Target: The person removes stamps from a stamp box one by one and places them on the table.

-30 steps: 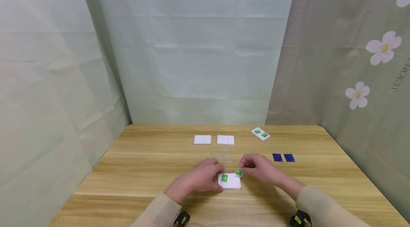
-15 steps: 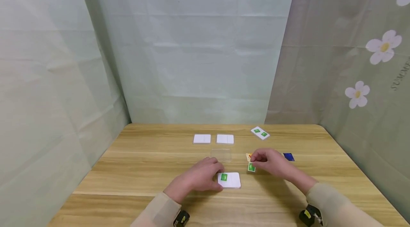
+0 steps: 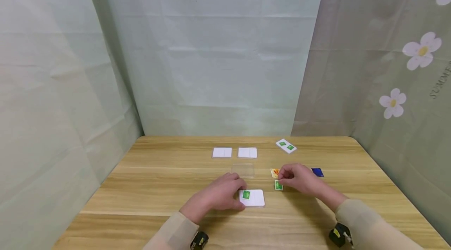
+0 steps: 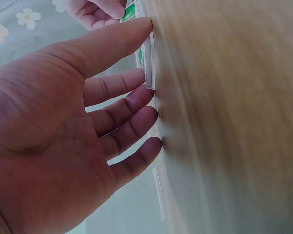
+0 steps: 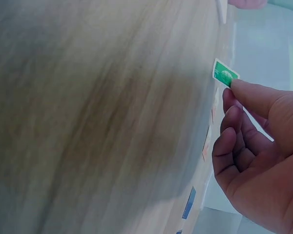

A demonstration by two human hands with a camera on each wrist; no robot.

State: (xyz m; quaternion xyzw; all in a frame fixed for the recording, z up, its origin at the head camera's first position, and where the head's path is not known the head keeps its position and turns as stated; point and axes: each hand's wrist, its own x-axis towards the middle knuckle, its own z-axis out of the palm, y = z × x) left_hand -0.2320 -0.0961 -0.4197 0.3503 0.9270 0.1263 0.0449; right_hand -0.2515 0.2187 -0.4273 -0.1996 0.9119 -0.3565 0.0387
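My left hand point(image 3: 223, 193) holds a white card point(image 3: 256, 200) at its left end. In the left wrist view the thumb touches the near edge and the index finger the far edge of this layered card. A small green square point(image 3: 246, 195) lies on its left half. To the right, my right hand point(image 3: 299, 177) pinches another small green square card point(image 5: 223, 73) by one corner, between thumb and index finger. This green card is at or just above the tabletop; I cannot tell if it touches. Behind it lies an orange-patterned card point(image 3: 273, 173), partly covered by the right hand.
Two white cards point(image 3: 222, 152) in clear frames lie at the back, with a clear flat case point(image 3: 243, 170) in front. At the back right is a white card bearing two green squares point(image 3: 286, 146). A dark blue square point(image 3: 318, 172) lies right of the right hand.
The right hand has lifted the green card off the white card's right side and moved it rightward, then lowered it slightly. The left hand has stayed in place.
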